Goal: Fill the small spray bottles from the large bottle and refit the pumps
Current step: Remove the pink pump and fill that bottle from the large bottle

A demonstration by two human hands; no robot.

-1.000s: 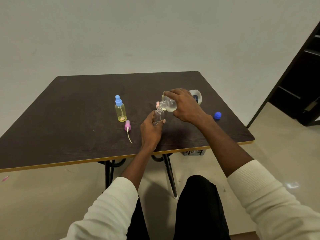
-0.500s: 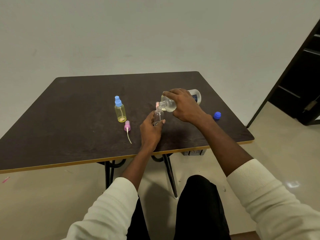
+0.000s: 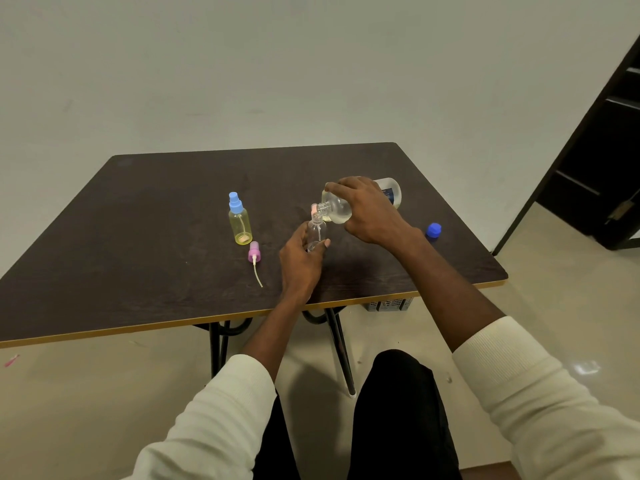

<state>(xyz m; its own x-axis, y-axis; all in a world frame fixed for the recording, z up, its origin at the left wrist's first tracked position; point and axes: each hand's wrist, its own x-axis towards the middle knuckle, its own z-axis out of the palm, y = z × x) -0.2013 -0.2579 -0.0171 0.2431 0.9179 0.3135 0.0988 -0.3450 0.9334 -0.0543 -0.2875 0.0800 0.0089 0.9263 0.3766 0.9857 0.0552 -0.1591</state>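
A small spray bottle of yellowish liquid, capped with a blue pump, stands upright left of centre on the dark surface. Just below it in the frame a pink pump lies on its side, its thin dip tube trailing toward the near edge. At centre frame the person's left hand curls around the lower body of a clear small bottle, thumb and fingers pinching it upright on the surface. Directly above its open neck, the right hand grips the large bottle from the top, fingers wrapped over its shoulder, tilting it nearly level so its mouth meets the small one's opening; its base with a dark label points to the upper right. A blue cap sits alone near the surface's right edge, well apart from both hands. White sleeves fill the lower frame.
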